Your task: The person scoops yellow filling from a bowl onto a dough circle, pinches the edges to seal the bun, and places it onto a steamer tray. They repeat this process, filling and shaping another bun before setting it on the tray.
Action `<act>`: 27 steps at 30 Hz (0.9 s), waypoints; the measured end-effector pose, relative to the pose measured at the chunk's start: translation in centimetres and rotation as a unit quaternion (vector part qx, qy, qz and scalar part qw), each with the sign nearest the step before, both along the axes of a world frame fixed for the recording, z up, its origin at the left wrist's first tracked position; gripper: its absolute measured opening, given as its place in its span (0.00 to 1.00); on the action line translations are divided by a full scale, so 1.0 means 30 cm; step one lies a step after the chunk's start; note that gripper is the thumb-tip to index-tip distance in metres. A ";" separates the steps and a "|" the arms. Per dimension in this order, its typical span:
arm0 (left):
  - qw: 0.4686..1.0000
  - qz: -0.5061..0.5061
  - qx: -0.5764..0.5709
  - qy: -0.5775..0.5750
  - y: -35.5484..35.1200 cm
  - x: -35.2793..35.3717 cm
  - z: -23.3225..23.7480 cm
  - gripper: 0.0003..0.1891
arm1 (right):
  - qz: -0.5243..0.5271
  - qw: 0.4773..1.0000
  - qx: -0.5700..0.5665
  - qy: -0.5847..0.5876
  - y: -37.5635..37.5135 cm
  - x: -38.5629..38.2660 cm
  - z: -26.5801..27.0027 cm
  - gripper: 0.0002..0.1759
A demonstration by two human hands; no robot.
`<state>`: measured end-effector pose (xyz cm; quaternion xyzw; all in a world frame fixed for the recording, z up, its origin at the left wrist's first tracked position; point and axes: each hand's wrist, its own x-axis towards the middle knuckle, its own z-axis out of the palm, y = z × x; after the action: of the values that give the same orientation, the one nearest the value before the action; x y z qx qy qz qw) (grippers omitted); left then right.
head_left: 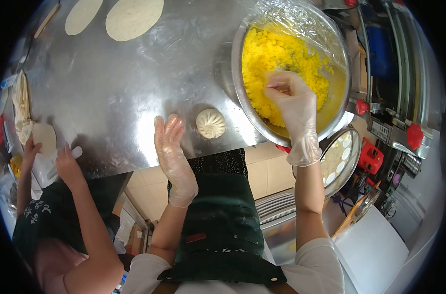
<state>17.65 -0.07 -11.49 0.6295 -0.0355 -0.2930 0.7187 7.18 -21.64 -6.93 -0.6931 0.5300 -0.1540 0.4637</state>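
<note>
From the head view, I see a person in a dark green apron standing at a metal counter. Thin clear gloves cover both of the person's hands. The right hand is inside a large metal bowl at the right end of the counter, over a heap of crumbly yellow filling. Its fingers are curled and drawn together at the heap; whether they pinch any of it, I cannot tell. Clear plastic wrap lies bunched over the far side of the bowl.

The left hand is held out at the counter's near edge, its fingers stretched, slightly apart. Just beside it, to the right, a pleated bun sits upright on the counter, between that hand and the bowl and touching neither.

Toward the far left, two flat dough sheets lie side by side, with a wooden stick near them. Closer in on the left, a co-worker has one hand at the edge of a dough round and the other hand on a white rolling pin.

Below the bowl, off the counter, a round tray holds pale discs, near a red stool.
</note>
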 end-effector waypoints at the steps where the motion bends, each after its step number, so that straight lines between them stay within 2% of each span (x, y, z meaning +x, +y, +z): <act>1: 1.000 -0.011 0.007 -0.016 0.001 0.003 0.004 0.30 | -0.006 1.000 0.001 -0.016 -0.001 -0.002 0.007 0.13; 2: 0.999 -0.022 0.015 -0.032 0.005 0.004 0.005 0.30 | -0.012 0.999 0.003 -0.031 0.005 -0.006 0.016 0.13; 5: 0.978 -0.098 0.050 -0.175 0.028 0.009 -0.038 0.38 | -0.016 0.998 -0.016 -0.061 0.081 0.015 0.096 0.13; 6: 0.959 -0.123 0.099 -0.235 0.028 0.019 -0.042 0.38 | -0.014 0.997 -0.024 -0.071 0.127 0.025 0.120 0.12; 8: 0.929 -0.150 0.103 -0.322 0.021 0.030 -0.056 0.38 | 0.039 0.993 -0.031 -0.103 0.231 0.040 0.126 0.11; 9: 0.911 -0.165 0.100 -0.364 0.013 0.035 -0.063 0.37 | 0.092 0.982 -0.085 -0.140 0.273 0.059 0.091 0.11; 11: 0.889 -0.174 0.117 -0.408 0.001 0.044 -0.064 0.36 | 0.160 0.966 -0.177 -0.095 0.335 0.072 0.016 0.14; 13: 0.871 -0.178 0.117 -0.442 -0.002 0.050 -0.080 0.35 | 0.154 0.962 -0.207 -0.091 0.366 0.080 -0.043 0.16; 14: 0.882 -0.157 0.104 -0.431 -0.011 0.049 -0.082 0.29 | 0.151 0.959 -0.221 -0.089 0.375 0.082 -0.064 0.17; 20: 0.876 -0.154 0.085 -0.450 -0.019 0.054 -0.076 0.20 | 0.186 0.934 -0.300 -0.063 0.406 0.067 -0.095 0.19; 23: 0.881 -0.133 0.073 -0.449 -0.028 0.048 -0.085 0.21 | 0.165 0.939 -0.289 -0.082 0.421 0.059 -0.110 0.21; 27: 0.876 -0.081 0.097 -0.466 -0.034 0.025 -0.083 0.15 | 0.114 0.966 -0.215 -0.091 0.432 0.052 -0.099 0.21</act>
<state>18.41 -1.09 -13.96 0.7544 -0.3887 -0.0251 0.5283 8.74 -8.67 -9.89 -0.8151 0.3578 -0.2728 0.3648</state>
